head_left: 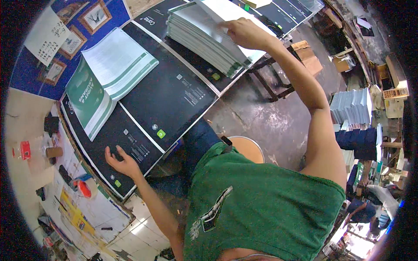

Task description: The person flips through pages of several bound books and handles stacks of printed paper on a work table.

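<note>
My right hand point(246, 34) rests at the top of a tall, leaning stack of booklets point(209, 41) with white page edges. Its index finger stretches out over the glossy top sheet, while the other fingers are partly curled; I see no grip on a page. My left hand point(122, 162) hovers at or just above the near left part of the black-covered table point(152, 100), fingers apart, holding nothing. Beyond it lie a green-covered book point(89, 98) and white printed booklets with green bands point(124, 63), overlapping each other.
Framed pictures point(95, 16) hang on a blue panel at the left. A round stool point(247, 148) stands beside my legs. On the right are a cardboard box point(307, 58), stacked paper point(352, 106) and cluttered shelves. An orange tape roll point(82, 188) lies on the cluttered side surface at left.
</note>
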The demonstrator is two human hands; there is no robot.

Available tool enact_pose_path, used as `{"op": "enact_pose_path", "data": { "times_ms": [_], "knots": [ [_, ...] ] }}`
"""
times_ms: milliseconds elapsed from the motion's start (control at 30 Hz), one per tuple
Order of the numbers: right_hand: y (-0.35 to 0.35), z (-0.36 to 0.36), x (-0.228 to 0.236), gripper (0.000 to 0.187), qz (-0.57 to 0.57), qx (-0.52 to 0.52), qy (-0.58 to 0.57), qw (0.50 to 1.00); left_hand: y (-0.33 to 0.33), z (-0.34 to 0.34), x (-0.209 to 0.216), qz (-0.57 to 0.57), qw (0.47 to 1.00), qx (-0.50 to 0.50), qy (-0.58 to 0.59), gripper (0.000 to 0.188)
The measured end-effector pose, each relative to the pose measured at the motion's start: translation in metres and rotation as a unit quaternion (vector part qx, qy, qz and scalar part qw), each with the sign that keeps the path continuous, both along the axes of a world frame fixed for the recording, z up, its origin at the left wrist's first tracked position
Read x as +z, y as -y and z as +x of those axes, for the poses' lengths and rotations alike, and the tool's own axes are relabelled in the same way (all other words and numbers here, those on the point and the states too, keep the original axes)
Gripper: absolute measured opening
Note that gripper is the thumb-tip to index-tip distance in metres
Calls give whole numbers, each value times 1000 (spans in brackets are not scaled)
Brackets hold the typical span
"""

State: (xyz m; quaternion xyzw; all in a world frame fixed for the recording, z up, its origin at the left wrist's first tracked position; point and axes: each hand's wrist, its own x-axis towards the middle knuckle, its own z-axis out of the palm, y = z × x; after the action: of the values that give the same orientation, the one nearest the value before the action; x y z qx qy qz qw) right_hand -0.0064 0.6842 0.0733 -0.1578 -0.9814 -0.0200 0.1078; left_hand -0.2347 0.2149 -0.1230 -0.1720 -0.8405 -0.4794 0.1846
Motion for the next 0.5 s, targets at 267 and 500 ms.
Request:
{"op": "enact_pose_path", "data": {
  "times_ms": [267,500],
  "knots": [
    [0,-5,18,42,-49,-32,30,998,0,1,1,-13,1000,3,-2,38],
    [-20,-2,21,27,-121,-3,55,991,-3,2,4,-13,1000,-4,-15,35]
  ]
}}
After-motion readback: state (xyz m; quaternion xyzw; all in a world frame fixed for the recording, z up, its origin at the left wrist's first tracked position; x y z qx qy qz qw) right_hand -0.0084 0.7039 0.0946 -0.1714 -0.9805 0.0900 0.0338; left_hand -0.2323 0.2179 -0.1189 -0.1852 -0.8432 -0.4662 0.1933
